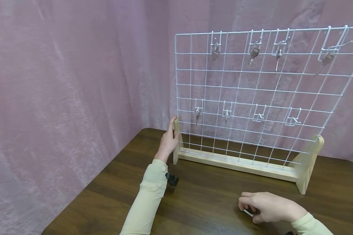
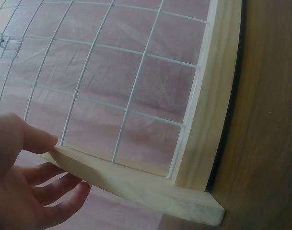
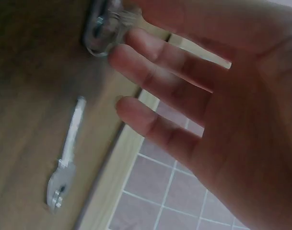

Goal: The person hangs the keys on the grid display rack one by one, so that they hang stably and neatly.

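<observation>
My left hand (image 1: pixel 168 142) grips the wooden side post (image 1: pixel 176 153) of a white wire grid rack. In the left wrist view the thumb (image 2: pixel 40 140) lies on one side of the post and the fingers on the other. Low over the table, in front of the rack, my right hand (image 1: pixel 267 206) pinches a metal key (image 3: pixel 105 31) at its fingertips; it is blurred and partly out of view. A second silver key (image 3: pixel 62 177) lies on the tabletop below the hand in the right wrist view.
The wire grid (image 1: pixel 223 85) stands upright on a wooden base (image 1: pixel 238 164). Keys (image 1: pixel 254 53) hang from the upper hooks and two lower-left hooks; two lower-right hooks (image 1: pixel 292 121) carry none. Pink curtains (image 1: pixel 76 81) hang behind the brown table (image 1: pixel 194 209).
</observation>
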Demonstrator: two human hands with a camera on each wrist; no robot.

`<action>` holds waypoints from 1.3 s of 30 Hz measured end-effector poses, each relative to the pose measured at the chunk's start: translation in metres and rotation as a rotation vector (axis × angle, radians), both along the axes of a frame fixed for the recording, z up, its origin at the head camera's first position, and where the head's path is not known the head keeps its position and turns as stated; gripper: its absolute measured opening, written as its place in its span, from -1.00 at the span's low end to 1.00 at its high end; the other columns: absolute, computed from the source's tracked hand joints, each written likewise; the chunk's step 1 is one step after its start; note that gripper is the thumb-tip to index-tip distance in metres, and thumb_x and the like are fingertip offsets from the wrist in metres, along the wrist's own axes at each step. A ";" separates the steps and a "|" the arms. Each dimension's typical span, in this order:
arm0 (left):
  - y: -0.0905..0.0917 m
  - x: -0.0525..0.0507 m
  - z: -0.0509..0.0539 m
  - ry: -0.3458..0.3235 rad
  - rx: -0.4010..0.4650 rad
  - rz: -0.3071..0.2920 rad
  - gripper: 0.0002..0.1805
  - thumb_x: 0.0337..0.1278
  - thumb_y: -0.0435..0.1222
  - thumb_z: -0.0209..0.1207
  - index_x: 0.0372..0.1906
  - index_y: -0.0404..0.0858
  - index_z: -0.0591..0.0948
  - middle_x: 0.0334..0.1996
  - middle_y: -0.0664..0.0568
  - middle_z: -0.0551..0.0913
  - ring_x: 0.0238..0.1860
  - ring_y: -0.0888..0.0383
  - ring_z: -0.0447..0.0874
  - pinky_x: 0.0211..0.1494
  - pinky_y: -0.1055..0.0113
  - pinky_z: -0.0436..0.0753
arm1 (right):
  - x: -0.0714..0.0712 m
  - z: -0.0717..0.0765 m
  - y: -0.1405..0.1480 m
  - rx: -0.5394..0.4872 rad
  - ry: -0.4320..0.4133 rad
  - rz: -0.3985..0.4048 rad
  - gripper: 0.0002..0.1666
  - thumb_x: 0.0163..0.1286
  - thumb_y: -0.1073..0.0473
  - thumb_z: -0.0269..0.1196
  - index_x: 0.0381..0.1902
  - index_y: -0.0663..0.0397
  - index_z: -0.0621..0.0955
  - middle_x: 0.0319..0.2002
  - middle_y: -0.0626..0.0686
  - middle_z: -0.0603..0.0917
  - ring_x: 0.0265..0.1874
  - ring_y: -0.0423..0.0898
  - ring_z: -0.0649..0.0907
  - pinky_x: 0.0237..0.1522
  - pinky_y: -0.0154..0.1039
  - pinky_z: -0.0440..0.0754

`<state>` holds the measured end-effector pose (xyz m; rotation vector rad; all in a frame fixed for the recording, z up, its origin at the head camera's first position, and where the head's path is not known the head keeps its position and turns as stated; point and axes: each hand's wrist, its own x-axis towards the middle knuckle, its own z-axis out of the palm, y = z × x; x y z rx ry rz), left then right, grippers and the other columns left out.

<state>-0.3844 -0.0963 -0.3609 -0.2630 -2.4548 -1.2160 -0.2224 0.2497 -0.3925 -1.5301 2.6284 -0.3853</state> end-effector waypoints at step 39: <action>0.000 -0.001 0.000 -0.025 -0.012 0.017 -0.21 0.33 -0.33 0.04 0.47 0.32 -0.01 -0.07 -0.27 0.67 -0.27 -0.13 0.67 -0.25 0.07 0.64 | -0.002 -0.002 -0.002 -0.073 -0.048 0.086 -0.49 -0.14 0.61 0.22 -0.39 -0.11 0.45 -0.51 -0.18 0.44 -0.46 -0.50 0.34 -0.43 -0.57 0.38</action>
